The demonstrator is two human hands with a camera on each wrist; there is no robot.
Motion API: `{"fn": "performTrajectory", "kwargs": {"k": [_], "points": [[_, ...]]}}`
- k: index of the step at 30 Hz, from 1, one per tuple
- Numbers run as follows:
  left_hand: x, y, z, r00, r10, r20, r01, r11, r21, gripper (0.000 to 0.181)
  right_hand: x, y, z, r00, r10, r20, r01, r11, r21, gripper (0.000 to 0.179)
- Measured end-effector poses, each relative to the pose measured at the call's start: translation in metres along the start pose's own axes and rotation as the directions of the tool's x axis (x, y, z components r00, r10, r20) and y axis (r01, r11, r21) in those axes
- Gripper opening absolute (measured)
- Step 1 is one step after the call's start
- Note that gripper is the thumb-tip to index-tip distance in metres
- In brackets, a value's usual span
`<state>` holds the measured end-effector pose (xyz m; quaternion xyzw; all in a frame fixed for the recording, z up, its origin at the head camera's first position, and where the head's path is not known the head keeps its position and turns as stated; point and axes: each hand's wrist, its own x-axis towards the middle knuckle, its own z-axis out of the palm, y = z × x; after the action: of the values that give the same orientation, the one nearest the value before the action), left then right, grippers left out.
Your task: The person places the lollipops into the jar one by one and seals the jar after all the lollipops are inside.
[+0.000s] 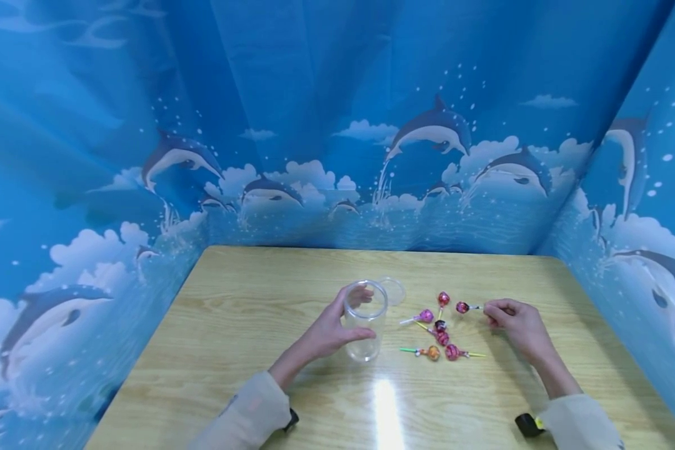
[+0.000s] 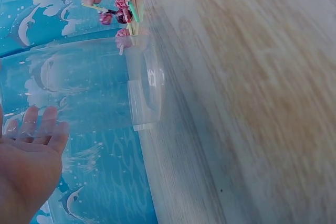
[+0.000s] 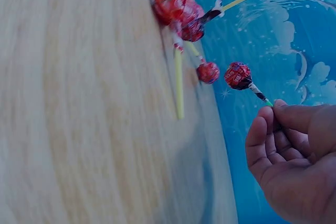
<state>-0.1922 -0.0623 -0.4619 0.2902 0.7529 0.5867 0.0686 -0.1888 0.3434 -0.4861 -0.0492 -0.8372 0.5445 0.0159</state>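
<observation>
Near the table's middle stands a clear plastic jar (image 1: 364, 347), upright and without its lid. My left hand (image 1: 330, 330) holds it from the left, thumb in front and fingers behind; the left wrist view shows those fingers (image 2: 39, 124) against the jar wall. Between the fingertips of my right hand (image 1: 516, 324) is the stick of a lollipop (image 1: 462, 307) with a dark red wrapper. Its head points left, and the right wrist view shows the lollipop (image 3: 238, 76) off the table. Several other wrapped lollipops (image 1: 441, 337) lie loosely grouped between jar and right hand.
A clear round lid (image 1: 392, 291) lies just behind the jar. The wooden table (image 1: 247, 300) is bounded at the back and sides by blue dolphin-print curtains (image 1: 326, 125). A strip of light reflects off the tabletop in front of the jar.
</observation>
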Motion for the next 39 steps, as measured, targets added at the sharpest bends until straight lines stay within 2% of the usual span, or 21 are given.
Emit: {"fn": "performTrajectory", "kwargs": {"k": [7, 15, 19, 27, 39], "points": [[0.0, -0.001, 0.0, 1.0, -0.003, -0.002, 0.003, 1.0, 0.005, 0.086, -0.007, -0.016, -0.004, 1.0, -0.006, 0.015, 0.005, 0.998, 0.057, 0.044], [0.0, -0.001, -0.001, 1.0, -0.01, 0.001, 0.01, 1.0, 0.013, 0.085, -0.014, -0.034, -0.005, 1.0, -0.025, 0.004, 0.024, 0.987, 0.158, 0.038], [0.0, 0.0, -0.001, 1.0, -0.019, 0.003, 0.019, 1.0, 0.016, 0.085, -0.019, -0.045, -0.005, 1.0, -0.031, 0.002, 0.031, 0.988, 0.153, 0.039], [0.001, -0.001, -0.001, 1.0, -0.007, 0.0, 0.007, 1.0, 0.003, 0.083, -0.027, -0.075, 0.002, 0.997, -0.076, -0.015, 0.077, 0.994, 0.082, 0.049], [0.002, -0.003, -0.001, 1.0, 0.02, 0.0, -0.02, 1.0, -0.009, 0.081, -0.04, -0.115, 0.019, 0.987, -0.16, -0.034, 0.162, 0.984, 0.074, 0.044]]}}
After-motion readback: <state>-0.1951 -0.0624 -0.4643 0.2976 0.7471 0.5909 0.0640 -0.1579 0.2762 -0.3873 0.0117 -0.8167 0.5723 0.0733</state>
